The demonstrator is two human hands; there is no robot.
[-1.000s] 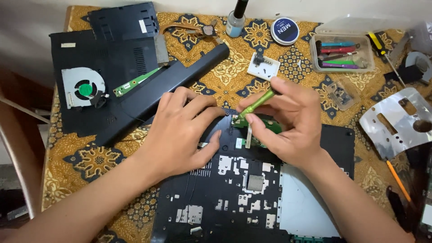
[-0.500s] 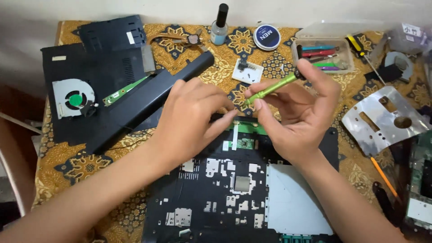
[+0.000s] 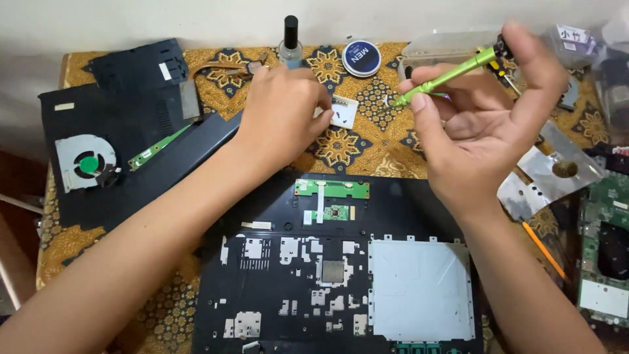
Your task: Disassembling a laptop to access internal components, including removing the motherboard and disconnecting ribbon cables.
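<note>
Left hand (image 3: pixel 285 115) extends toward twelve o'clock, palm down, fingers curled with tips pinched together at its three o'clock side; right hand (image 3: pixel 481 121) is raised, palm facing nine o'clock, thumb and fingers closed in a grip, forearm trailing toward five o'clock.

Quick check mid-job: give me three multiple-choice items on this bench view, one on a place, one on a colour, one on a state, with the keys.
1. Where does the cooling fan lie?
A. at the left on the black panel
B. on the silver plate at the right
C. inside the clear box

2. What colour is the screwdriver in the right hand?
A. red
B. green
C. blue

3. How is the left hand placed?
A. flat on the laptop base
B. wrapped around the small bottle
C. fingertips on the small white square pad

Answers: 1 A, the fan sits on the black panel at the left. 2 B, its shaft is bright green. 3 C, the fingertips rest at the pad's edge.
</note>
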